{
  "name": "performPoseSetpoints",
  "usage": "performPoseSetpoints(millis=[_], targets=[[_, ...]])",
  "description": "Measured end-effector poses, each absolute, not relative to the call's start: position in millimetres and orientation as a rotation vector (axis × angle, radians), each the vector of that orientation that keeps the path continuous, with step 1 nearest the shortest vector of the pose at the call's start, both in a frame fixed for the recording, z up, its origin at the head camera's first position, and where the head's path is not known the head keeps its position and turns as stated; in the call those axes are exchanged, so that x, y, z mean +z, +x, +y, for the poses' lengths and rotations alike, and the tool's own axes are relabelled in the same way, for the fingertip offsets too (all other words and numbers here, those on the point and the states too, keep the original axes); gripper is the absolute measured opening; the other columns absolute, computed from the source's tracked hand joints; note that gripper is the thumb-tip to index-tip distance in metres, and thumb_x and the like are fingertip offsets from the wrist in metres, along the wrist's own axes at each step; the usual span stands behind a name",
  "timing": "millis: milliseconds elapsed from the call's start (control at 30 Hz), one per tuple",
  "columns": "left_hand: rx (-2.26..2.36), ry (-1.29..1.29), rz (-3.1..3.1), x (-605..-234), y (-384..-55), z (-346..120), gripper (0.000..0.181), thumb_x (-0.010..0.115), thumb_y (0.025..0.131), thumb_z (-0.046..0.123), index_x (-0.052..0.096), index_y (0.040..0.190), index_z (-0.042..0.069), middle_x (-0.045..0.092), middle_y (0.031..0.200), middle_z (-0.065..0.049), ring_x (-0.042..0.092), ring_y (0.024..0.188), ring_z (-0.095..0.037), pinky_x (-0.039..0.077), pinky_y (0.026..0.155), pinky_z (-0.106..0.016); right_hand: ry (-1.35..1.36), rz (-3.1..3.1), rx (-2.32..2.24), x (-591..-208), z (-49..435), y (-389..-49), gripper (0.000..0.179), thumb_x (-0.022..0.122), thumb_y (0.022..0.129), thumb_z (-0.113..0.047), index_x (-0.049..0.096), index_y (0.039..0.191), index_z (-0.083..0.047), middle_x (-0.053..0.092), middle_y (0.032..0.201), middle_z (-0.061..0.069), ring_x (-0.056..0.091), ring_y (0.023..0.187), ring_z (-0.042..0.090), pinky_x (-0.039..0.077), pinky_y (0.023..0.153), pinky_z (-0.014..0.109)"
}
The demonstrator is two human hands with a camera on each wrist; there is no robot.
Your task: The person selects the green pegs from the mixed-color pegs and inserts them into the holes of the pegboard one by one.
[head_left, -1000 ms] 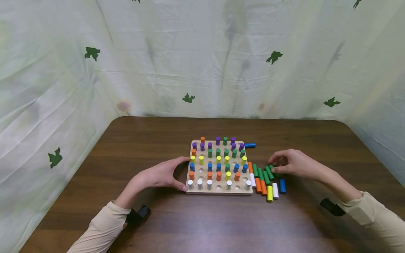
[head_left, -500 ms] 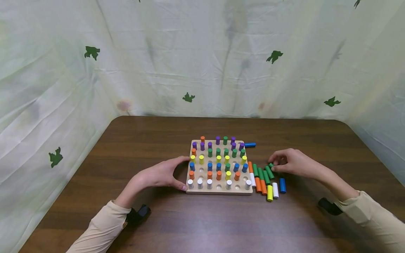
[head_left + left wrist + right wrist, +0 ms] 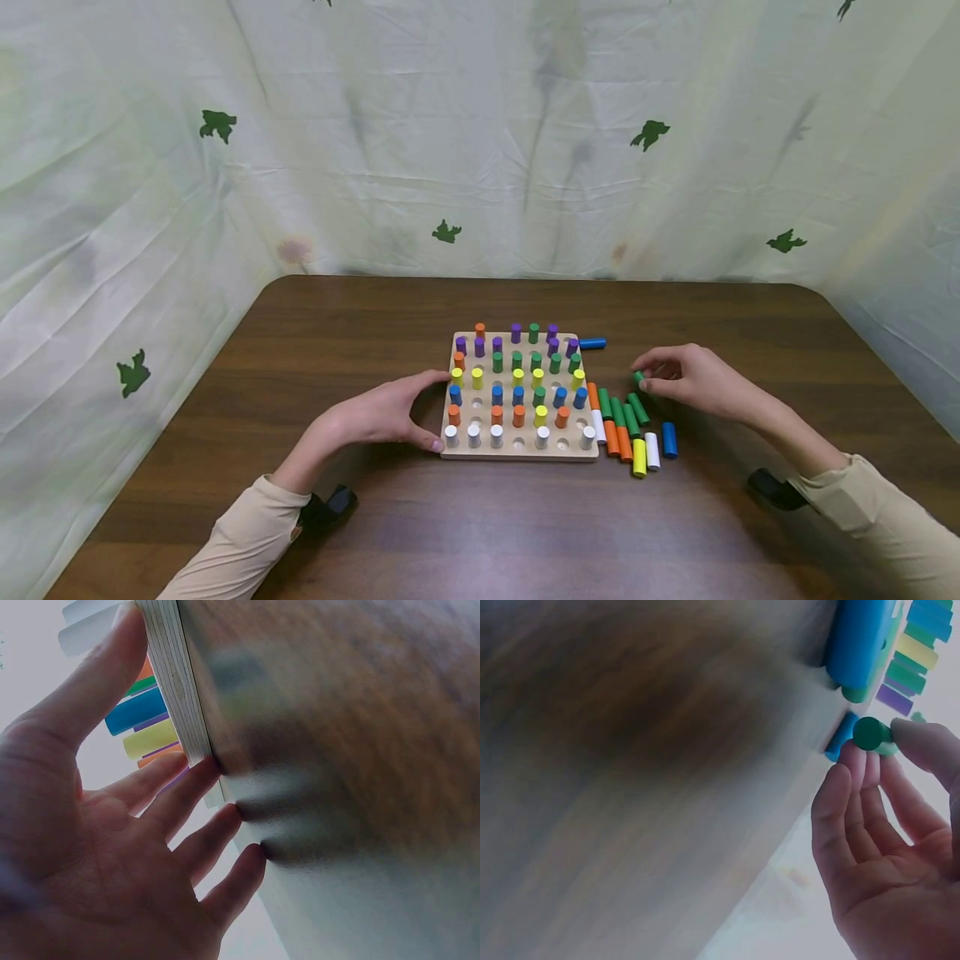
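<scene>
A pale wooden pegboard stands on the table, carrying upright pegs in white, orange, yellow, blue, green and purple, with some holes bare. Along its left edge rests my left hand, thumb at the near corner and index fingertip farther up. The left wrist view shows those fingers fairly straight and spread, against the board's side and the tabletop. To the right of the board, my right hand pinches a green peg between thumb and fingers, just above the loose pegs.
Loose pegs lie right of the board: several green ones, orange ones, white ones, a yellow peg and a blue peg. Another blue peg lies by the board's far right corner. A pale curtain hangs behind the brown table.
My right hand draws the green peg away from the loose pile, slightly up and to the left. The left hand and the pegboard hold still.
</scene>
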State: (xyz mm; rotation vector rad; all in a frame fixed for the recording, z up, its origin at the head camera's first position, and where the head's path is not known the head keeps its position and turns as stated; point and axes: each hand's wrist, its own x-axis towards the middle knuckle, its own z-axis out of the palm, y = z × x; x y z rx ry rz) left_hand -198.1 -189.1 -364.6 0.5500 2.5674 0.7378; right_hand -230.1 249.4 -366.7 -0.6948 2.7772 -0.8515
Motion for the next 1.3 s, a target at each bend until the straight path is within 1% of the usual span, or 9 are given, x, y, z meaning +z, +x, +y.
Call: performPoseSetpoints(millis=[133, 433, 700, 900, 1200, 1300], targets=[[0.738, 0.544, 2.566, -365, -198, -189, 0.098, 0.087, 0.072, 0.042, 0.036, 0.15, 0.011, 0.038, 0.152, -0.012, 0.037, 0.137, -0.03, 0.03, 0.111, -0.052, -0.715, 2.791, -0.878, -365, 246, -229, 0.022, 0.071, 0.092, -0.02, 0.071, 0.112, -0.01, 0.067, 0.096, -0.002, 0.058, 0.085, 0.018, 0.052, 0.071, 0.031], [0.734, 0.532, 2.57, -364, -198, -188, 0.098, 0.087, 0.072, 0.041, 0.036, 0.15, 0.012, 0.038, 0.152, -0.011, 0.037, 0.137, -0.03, 0.031, 0.111, -0.051, -0.751, 2.814, -0.952, -365, 238, -229, 0.021, 0.069, 0.094, -0.018, 0.07, 0.113, -0.01, 0.067, 0.101, 0.0, 0.06, 0.088, 0.018, 0.053, 0.074, 0.033], [0.742, 0.529, 2.568, -364, -197, -188, 0.098, 0.088, 0.072, 0.041, 0.036, 0.15, 0.013, 0.038, 0.152, -0.011, 0.037, 0.137, -0.029, 0.031, 0.111, -0.051, -0.795, 2.832, -1.006, -363, 230, -228, 0.022, 0.069, 0.093, -0.012, 0.068, 0.114, -0.008, 0.068, 0.105, 0.002, 0.062, 0.088, 0.018, 0.054, 0.075, 0.032], [0.74, 0.534, 2.569, -364, -197, -188, 0.098, 0.088, 0.072, 0.041, 0.036, 0.15, 0.012, 0.039, 0.151, -0.011, 0.037, 0.137, -0.029, 0.031, 0.111, -0.051, -0.831, 2.812, -1.084, -360, 223, -228, 0.025, 0.069, 0.094, -0.015, 0.066, 0.117, -0.008, 0.067, 0.107, 0.001, 0.063, 0.09, 0.017, 0.055, 0.076, 0.033], [0.749, 0.533, 2.562, -364, -197, -189, 0.098, 0.087, 0.072, 0.042, 0.035, 0.15, 0.012, 0.038, 0.152, -0.011, 0.036, 0.138, -0.029, 0.03, 0.111, -0.051, -0.899, 2.711, -1.269, -353, 209, -221, 0.023, 0.071, 0.093, -0.017, 0.066, 0.114, -0.009, 0.067, 0.105, 0.001, 0.065, 0.091, 0.016, 0.056, 0.077, 0.03], [0.749, 0.532, 2.563, -364, -197, -189, 0.098, 0.087, 0.073, 0.042, 0.035, 0.15, 0.012, 0.038, 0.152, -0.011, 0.036, 0.138, -0.03, 0.03, 0.111, -0.051, -0.922, 2.653, -1.318, -350, 204, -215, 0.022, 0.071, 0.092, -0.015, 0.066, 0.112, -0.007, 0.067, 0.104, 0.002, 0.065, 0.09, 0.017, 0.057, 0.075, 0.031]])
